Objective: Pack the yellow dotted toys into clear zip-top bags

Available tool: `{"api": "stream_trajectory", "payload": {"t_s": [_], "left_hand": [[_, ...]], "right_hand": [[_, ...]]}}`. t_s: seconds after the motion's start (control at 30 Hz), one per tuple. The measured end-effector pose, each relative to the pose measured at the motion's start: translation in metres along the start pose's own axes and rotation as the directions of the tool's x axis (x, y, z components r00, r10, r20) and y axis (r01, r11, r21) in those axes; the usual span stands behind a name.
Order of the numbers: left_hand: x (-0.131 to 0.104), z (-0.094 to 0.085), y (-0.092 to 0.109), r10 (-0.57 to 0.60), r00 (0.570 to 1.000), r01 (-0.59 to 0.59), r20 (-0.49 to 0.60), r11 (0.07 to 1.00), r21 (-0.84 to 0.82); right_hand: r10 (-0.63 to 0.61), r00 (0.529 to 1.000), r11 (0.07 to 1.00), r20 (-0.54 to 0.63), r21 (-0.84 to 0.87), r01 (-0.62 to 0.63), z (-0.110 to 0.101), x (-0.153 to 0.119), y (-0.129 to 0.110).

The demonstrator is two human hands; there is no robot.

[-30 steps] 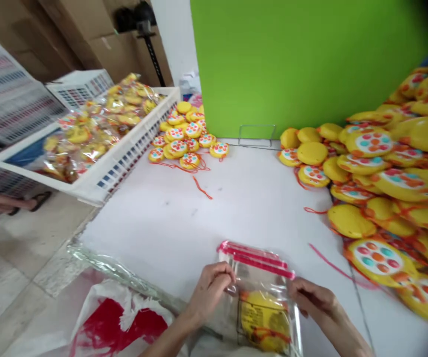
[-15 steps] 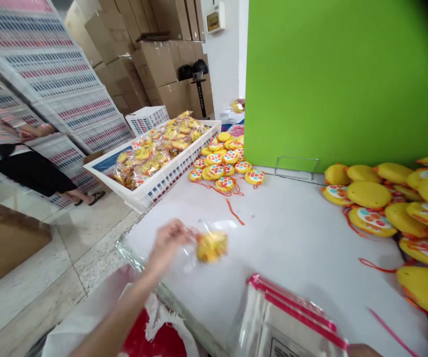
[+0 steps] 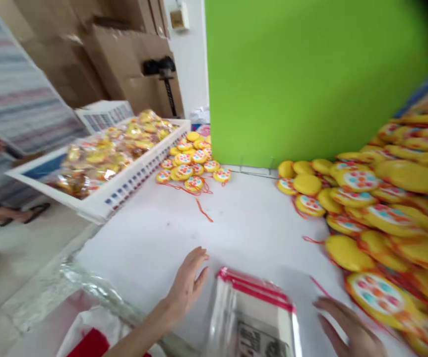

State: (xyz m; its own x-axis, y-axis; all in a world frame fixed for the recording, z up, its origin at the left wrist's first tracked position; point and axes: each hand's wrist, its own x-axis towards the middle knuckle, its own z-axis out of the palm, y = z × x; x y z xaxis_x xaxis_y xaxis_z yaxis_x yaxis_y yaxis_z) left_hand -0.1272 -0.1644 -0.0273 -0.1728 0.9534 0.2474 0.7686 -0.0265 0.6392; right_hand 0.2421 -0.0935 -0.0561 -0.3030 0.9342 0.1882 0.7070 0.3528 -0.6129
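My left hand hovers open over the white table, fingers spread, just left of a stack of clear zip bags with pink strips. Holding nothing, my right hand is open at the bottom right, between the bags and a big pile of yellow round toys with coloured dots. The view is motion-blurred.
A white crate of bagged toys stands at the table's left edge, with a smaller heap of yellow toys beside it. A green panel backs the table. Cardboard boxes and stacked crates fill the left; a person's sandalled foot shows there.
My left hand tossed the bagged toy away toward the left and has come back empty beside the bag stack. The right hand has come into view, open.
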Motion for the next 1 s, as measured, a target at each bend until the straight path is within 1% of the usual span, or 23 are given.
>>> {"api": "stream_trajectory", "payload": {"t_s": [0.07, 0.17, 0.27, 0.37, 0.47, 0.53, 0.57, 0.63, 0.7, 0.77, 0.8, 0.83, 0.9, 0.93, 1.0], "left_hand": [[-0.015, 0.020, 0.017, 0.113, 0.988, -0.118, 0.102, 0.992, 0.043], [-0.027, 0.038, 0.037, 0.251, 0.941, -0.278, 0.226, 0.956, 0.093], [-0.036, 0.054, 0.049, 0.337, 0.904, -0.380, 0.265, 0.916, 0.131], [-0.043, 0.068, 0.056, 0.385, 0.882, -0.434, 0.272, 0.889, 0.146], [-0.044, 0.076, 0.060, 0.391, 0.885, -0.436, 0.252, 0.886, 0.157], [-0.042, 0.080, 0.062, 0.388, 0.892, -0.428, 0.234, 0.890, 0.156], [-0.041, 0.081, 0.063, 0.386, 0.895, -0.423, 0.223, 0.893, 0.153], [-0.038, 0.082, 0.065, 0.381, 0.900, -0.414, 0.210, 0.898, 0.147], [-0.035, 0.082, 0.067, 0.385, 0.899, -0.419, 0.207, 0.895, 0.154], [-0.033, 0.082, 0.070, 0.394, 0.895, -0.430, 0.211, 0.887, 0.167], [-0.033, 0.082, 0.071, 0.394, 0.893, -0.431, 0.217, 0.887, 0.167], [-0.032, 0.082, 0.071, 0.387, 0.895, -0.425, 0.223, 0.891, 0.159], [-0.031, 0.081, 0.073, 0.350, 0.904, -0.386, 0.244, 0.915, 0.116], [-0.031, 0.080, 0.073, 0.322, 0.911, -0.353, 0.259, 0.932, 0.082], [-0.027, 0.077, 0.076, 0.253, 0.927, -0.258, 0.278, 0.966, -0.020]], "right_hand": [[-0.021, 1.000, 0.985, 0.000, -0.172, 0.021, -0.011, 0.001, -0.008], [-0.036, 0.999, 0.933, -0.011, -0.358, 0.030, -0.026, 0.013, -0.020], [0.023, 1.000, 0.854, -0.004, -0.520, -0.022, -0.039, 0.027, -0.020], [0.157, 0.988, 0.739, -0.003, -0.663, -0.120, -0.052, 0.040, -0.008], [0.301, 0.954, 0.635, -0.021, -0.741, -0.217, -0.060, 0.050, 0.006], [0.338, 0.941, 0.613, -0.010, -0.756, -0.228, -0.063, 0.055, 0.009], [0.326, 0.946, 0.623, -0.004, -0.752, -0.218, -0.064, 0.056, 0.008], [0.258, 0.966, 0.681, -0.026, -0.705, -0.200, -0.066, 0.057, 0.001], [0.204, 0.976, 0.779, -0.082, -0.589, -0.212, -0.065, 0.059, -0.010], [0.227, 0.968, 0.881, -0.109, -0.399, -0.252, -0.061, 0.062, -0.021], [0.261, 0.961, 0.921, -0.088, -0.274, -0.276, -0.057, 0.064, -0.024], [0.295, 0.954, 0.942, -0.053, -0.151, -0.300, -0.053, 0.066, -0.026], [0.344, 0.938, 0.937, 0.025, 0.050, -0.345, -0.044, 0.071, -0.027], [0.361, 0.931, 0.924, 0.053, 0.118, -0.365, -0.040, 0.073, -0.027], [0.382, 0.921, 0.902, 0.076, 0.184, -0.390, -0.033, 0.076, -0.027]]}}
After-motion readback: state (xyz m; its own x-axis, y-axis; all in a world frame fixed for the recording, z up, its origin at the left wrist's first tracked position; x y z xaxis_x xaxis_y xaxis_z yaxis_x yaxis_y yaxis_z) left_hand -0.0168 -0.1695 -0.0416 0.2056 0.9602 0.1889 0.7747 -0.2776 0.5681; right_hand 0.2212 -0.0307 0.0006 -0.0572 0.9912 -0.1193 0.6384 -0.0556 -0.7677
